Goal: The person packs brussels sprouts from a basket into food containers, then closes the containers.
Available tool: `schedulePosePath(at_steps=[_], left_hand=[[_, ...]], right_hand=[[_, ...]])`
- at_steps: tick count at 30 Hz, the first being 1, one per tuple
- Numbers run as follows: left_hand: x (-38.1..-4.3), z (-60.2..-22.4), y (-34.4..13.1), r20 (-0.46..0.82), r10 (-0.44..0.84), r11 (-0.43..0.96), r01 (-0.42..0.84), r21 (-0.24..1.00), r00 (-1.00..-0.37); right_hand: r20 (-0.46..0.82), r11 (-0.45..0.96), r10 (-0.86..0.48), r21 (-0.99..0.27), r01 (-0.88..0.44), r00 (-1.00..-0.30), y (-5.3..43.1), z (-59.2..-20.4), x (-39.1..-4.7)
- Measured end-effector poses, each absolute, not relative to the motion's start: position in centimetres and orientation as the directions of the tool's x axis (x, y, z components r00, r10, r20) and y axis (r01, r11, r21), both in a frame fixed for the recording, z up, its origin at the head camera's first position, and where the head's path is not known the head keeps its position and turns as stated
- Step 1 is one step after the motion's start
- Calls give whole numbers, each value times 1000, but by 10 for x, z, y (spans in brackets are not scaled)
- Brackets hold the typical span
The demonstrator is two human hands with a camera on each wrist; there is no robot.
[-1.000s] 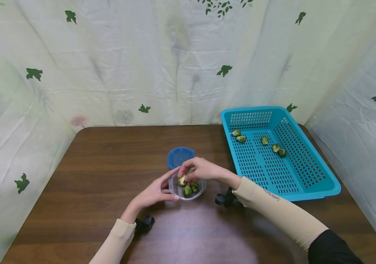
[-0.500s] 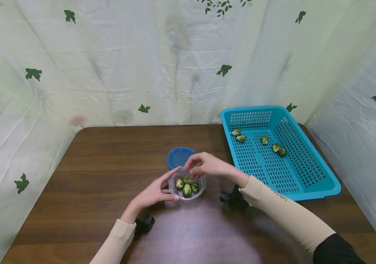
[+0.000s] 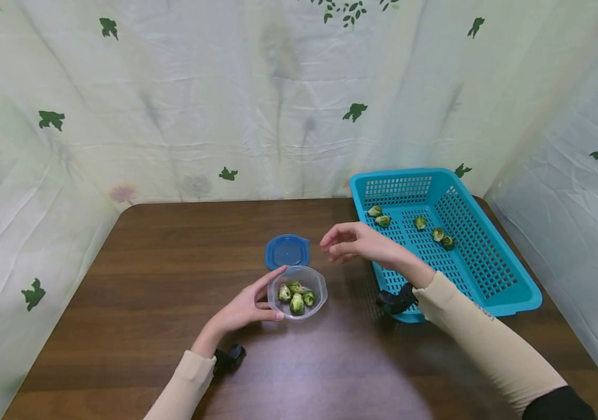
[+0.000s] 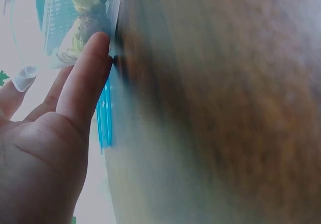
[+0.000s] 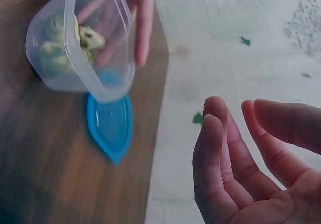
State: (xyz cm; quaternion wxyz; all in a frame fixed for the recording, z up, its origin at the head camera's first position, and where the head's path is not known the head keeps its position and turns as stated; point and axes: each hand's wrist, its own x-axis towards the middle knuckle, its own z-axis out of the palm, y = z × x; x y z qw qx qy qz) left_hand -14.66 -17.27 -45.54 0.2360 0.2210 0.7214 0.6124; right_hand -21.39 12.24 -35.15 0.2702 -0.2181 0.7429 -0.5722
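Observation:
In the head view my left hand holds the left side of a clear plastic food container, thumb near the front and fingers near the back. Several Brussels sprouts lie inside it. The left wrist view shows the thumb against the container wall, with sprouts seen through it. My right hand hovers between the container and the blue basket, fingers loosely bent and nothing between them. In the right wrist view those fingers and the thumb are apart.
Several Brussels sprouts lie scattered in the perforated basket at the right of the brown wooden table. A blue lid lies just behind the container. Printed curtains hang behind the table and at its sides.
My right hand has let go of a Brussels sprout inside the container, then moved up and right toward the basket. The left hand and the container have stayed in place.

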Motion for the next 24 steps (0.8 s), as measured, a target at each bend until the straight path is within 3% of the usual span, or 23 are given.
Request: schedulePosePath(at_steps=[24], left_hand=[[-146,-455,-172,-64,609,148,33,988,-791]], right_hand=[[-118,236,-430,-972,15,-895,207,-364,-250]])
